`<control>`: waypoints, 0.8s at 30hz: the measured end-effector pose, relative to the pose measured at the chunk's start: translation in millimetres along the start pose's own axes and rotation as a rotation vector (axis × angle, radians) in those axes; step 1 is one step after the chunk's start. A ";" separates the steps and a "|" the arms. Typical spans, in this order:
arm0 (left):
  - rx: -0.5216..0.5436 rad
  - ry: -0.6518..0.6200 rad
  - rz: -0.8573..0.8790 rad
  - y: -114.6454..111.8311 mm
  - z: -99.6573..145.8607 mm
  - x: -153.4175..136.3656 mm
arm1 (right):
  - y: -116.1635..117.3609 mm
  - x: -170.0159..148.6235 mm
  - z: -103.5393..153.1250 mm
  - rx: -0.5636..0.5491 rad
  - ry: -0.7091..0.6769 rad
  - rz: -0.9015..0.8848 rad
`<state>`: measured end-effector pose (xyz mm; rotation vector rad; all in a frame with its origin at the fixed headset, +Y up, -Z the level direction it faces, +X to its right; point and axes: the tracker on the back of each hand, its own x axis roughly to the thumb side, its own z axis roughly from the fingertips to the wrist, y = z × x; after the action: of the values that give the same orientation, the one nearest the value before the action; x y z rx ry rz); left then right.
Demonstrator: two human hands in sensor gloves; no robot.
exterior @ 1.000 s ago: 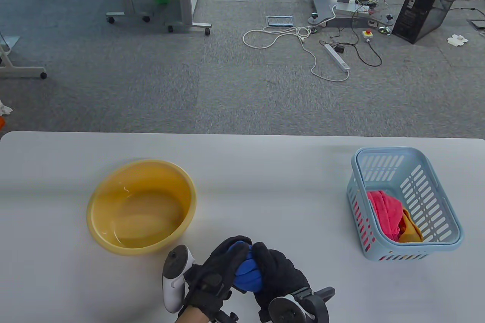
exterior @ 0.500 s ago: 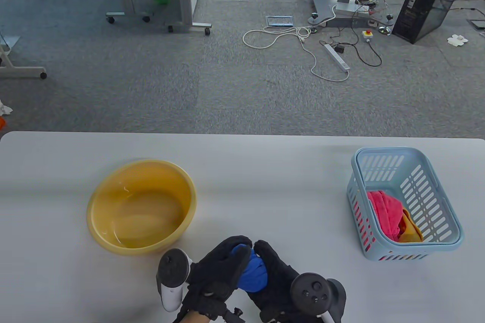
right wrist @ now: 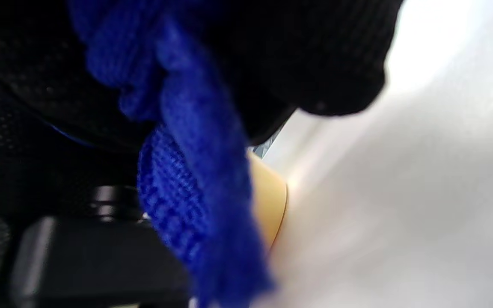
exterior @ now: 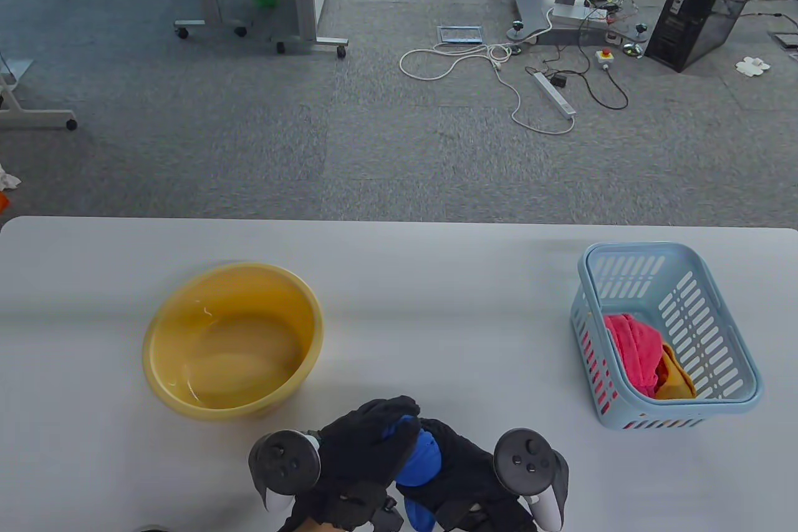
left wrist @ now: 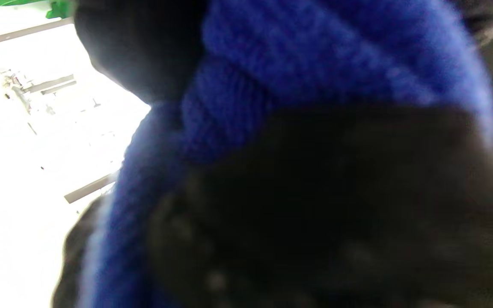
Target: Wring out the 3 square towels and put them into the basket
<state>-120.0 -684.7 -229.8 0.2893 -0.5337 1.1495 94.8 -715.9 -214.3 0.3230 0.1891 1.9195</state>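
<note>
Table view, blue towel [exterior: 419, 463] twisted upright, both hands gripping

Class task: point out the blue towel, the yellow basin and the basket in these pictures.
blue towel [exterior: 424, 460]: table view, twisted middle between both hands.
yellow basin [exterior: 187, 301]: table view, far left rim.
basket [exterior: 642, 249]: table view, far rim.

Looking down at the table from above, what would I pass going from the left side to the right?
yellow basin → left hand → blue towel gripped in both hands → right hand → light blue basket, with the pink towel to the left of the orange towel inside it.
</note>
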 end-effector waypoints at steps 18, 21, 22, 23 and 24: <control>-0.064 -0.110 0.000 -2.6 -0.6 13.8 | 20.2 -27.8 -12.6 0.528 0.045 -0.450; -0.047 -0.150 -0.006 -2.4 -0.8 15.6 | 25.5 -30.2 -13.2 0.568 0.030 -0.504; -0.062 -0.149 0.002 -2.7 -0.9 15.7 | 26.9 -30.5 -13.2 0.574 0.029 -0.515; -0.070 -0.156 0.006 -2.6 -1.5 15.6 | 28.7 -31.3 -13.1 0.586 0.026 -0.528; -0.078 -0.154 0.013 -2.8 -1.6 15.6 | 30.2 -32.0 -13.2 0.599 0.026 -0.544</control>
<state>-112.3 -672.8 -222.6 0.3086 -0.7154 1.1214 74.7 -756.4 -222.6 0.5751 0.7925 1.2953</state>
